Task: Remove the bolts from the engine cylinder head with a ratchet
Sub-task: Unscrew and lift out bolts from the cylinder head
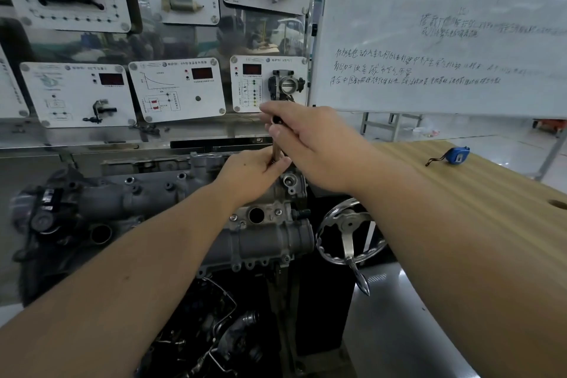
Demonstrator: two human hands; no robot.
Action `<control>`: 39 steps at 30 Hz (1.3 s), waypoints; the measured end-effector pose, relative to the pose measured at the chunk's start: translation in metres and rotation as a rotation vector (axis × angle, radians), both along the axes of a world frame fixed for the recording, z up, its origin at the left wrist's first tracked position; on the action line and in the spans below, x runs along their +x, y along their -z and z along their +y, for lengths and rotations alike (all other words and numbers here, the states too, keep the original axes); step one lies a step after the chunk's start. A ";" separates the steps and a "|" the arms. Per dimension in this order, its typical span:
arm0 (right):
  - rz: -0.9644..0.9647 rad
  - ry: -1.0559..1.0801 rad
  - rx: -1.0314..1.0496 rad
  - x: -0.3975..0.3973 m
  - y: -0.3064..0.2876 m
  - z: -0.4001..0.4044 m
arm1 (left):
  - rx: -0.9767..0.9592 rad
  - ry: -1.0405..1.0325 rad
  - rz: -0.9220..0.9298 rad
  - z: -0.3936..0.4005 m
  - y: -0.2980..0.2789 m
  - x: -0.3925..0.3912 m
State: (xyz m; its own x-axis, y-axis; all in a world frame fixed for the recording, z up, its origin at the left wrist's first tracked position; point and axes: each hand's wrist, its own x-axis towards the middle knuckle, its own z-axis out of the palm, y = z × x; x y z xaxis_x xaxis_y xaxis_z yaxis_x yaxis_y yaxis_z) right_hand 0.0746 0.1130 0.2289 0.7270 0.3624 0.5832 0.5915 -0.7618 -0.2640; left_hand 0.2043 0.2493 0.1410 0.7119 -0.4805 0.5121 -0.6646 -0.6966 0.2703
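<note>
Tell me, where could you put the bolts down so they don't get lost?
The wooden table on the right looks best: a wide bare stretch runs between the blue tape measure and the right hand's forearm, short of the round hole at its edge. The engine is crowded, with both hands, left hand and right hand, on the ratchet.

engine cylinder head (171,202) in front of instrument panels (178,89), handwheel (349,230) and table (478,193) to its right
</note>
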 end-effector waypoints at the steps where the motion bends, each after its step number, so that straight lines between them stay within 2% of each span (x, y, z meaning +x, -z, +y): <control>1: 0.006 -0.012 0.052 -0.001 0.002 0.003 | 0.019 -0.009 0.005 -0.001 -0.001 -0.001; 4: -0.052 0.048 0.252 0.001 0.015 0.012 | 0.075 -0.011 0.005 -0.002 -0.004 -0.002; 8: -0.109 0.194 0.592 0.010 0.029 0.022 | 0.034 -0.029 0.055 -0.002 -0.006 -0.003; 12: -0.276 0.185 0.557 0.014 0.039 0.032 | 0.048 -0.006 0.016 0.000 -0.007 -0.006; 15: -0.263 0.070 0.563 0.019 0.051 0.032 | 0.058 0.029 -0.029 0.001 -0.004 -0.005; 17: -0.245 -0.020 0.636 0.026 0.056 0.034 | 0.033 0.054 -0.038 0.003 -0.001 0.000; 21: -0.298 -0.185 0.849 0.049 0.061 0.051 | 0.203 0.003 -0.086 0.001 0.002 0.006; 24: -0.363 -0.244 0.966 0.061 0.057 0.058 | 0.222 -0.037 -0.074 0.000 0.001 0.009; 30: -0.367 -0.411 1.077 0.059 0.057 0.043 | 0.121 0.049 -0.085 0.002 -0.001 -0.005; 34: -0.317 -0.376 1.095 0.052 0.068 0.038 | 0.163 0.048 -0.106 0.001 0.001 -0.003; 39: -0.267 -0.431 1.121 0.053 0.070 0.035 | 0.121 0.030 -0.135 -0.003 0.005 0.003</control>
